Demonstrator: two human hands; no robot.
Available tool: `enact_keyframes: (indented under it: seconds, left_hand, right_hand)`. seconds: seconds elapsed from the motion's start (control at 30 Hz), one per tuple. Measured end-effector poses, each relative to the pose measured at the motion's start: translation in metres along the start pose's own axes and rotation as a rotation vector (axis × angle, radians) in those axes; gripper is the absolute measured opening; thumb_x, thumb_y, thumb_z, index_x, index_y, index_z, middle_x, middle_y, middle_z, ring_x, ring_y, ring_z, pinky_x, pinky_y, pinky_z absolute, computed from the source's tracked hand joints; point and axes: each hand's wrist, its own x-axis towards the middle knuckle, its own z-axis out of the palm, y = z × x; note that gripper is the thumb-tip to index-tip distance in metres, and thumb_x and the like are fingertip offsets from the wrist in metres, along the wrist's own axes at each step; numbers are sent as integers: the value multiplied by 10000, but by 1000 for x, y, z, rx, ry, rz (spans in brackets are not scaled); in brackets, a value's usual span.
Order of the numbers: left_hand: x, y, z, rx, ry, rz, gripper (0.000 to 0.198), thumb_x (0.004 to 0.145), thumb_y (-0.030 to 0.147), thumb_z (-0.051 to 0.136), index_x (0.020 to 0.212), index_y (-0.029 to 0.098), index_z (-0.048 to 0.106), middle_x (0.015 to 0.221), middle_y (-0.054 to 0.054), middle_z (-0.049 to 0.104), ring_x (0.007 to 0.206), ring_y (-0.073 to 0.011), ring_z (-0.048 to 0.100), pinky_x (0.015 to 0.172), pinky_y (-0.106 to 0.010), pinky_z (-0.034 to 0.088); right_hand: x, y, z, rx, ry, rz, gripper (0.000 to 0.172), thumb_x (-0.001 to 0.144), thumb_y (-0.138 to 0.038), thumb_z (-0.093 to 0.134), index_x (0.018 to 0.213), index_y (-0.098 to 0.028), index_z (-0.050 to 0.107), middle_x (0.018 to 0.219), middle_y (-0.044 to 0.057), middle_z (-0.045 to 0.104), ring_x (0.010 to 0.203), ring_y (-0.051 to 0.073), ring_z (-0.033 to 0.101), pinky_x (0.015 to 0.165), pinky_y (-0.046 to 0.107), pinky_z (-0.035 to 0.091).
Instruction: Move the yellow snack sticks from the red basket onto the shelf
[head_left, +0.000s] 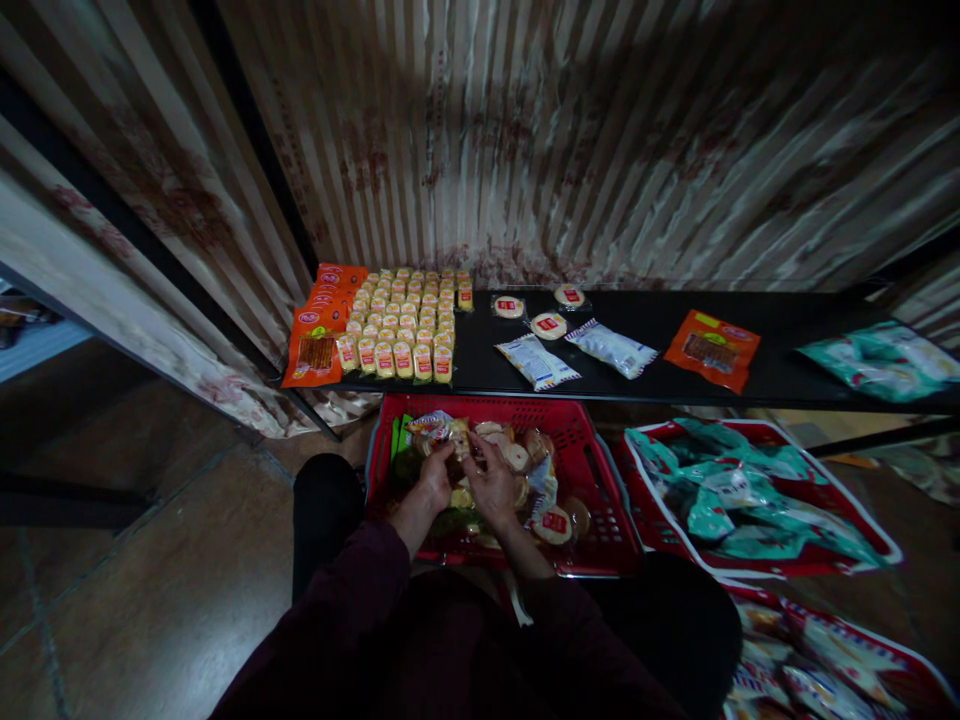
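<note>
Both hands are over the red basket [611, 525], among wrapped snacks. My left hand [435, 480] has its fingers closed at a small yellow wrapped cake [459, 436]. Close beside it, my right hand [493, 485] has its fingers apart, its fingertips near the same cake. Round wrapped biscuits [553, 524] and a green packet [400, 440] lie in the basket around the hands. On the black shelf [480, 350] above, small yellow wrapped cakes [403, 358] stand in tight rows beside orange packets [315, 345].
Loose round biscuits [548, 326], white packets [537, 362], an orange packet [712, 350] and a teal packet [881, 360] lie on the shelf. At right stand a basket of teal packets [739, 490] and another holding striped packets [825, 690]. Striped curtain [525, 150] hangs behind.
</note>
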Motion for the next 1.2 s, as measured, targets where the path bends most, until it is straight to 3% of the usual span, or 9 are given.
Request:
enact_keyframes:
  seconds: [0.2,0.4,0.57,0.77,1.0,1.2]
  left_hand:
    - [-8,3,4,14,-35,80,273,521,184,743,763,172,619,662,28,651,636,-121,609,652,-238,430]
    - [-14,3,6,29,-95,93,376,424,211,793,707,188,547,610,54,615,561,-101,563,592,-231,401]
    - [-11,2,6,55,-78,137,395,432,259,825,717,185,561,592,59,587,535,-90,533,549,-217,375]
    - [-8,1,4,82,-53,144,339,492,274,778,758,183,589,610,48,605,533,-100,549,532,-212,372]
    - [-10,0,5,157,-129,291,289,482,121,707,761,176,658,710,23,643,644,-108,578,641,-223,426]
    - [-8,0,7,235,-82,366,250,518,72,691,747,172,704,818,-19,681,777,-135,596,771,-250,439]
  right_hand:
    - [-2,1,-1,-107,-5,-44,395,848,-338,446,1172,-208,629,1119,106,646,1008,225,608,907,399,498]
    - [-1,-2,-3,-102,-24,-43,443,876,-439,432,1151,-155,633,1100,139,650,1043,248,597,934,427,483]
    - [-2,2,-1,-75,-34,-13,475,851,-494,468,1160,-166,618,1114,136,654,1012,247,619,919,431,497]
    - [-1,7,3,-96,-8,16,460,784,-412,521,1154,-156,616,1099,137,671,999,259,634,912,437,505]
    - [1,8,2,-149,29,79,467,802,-405,460,1145,-138,629,1112,159,659,1032,266,618,909,429,496]
    - [2,14,2,-94,8,119,541,817,-395,430,1276,-129,537,1166,154,657,1062,260,620,960,435,464]
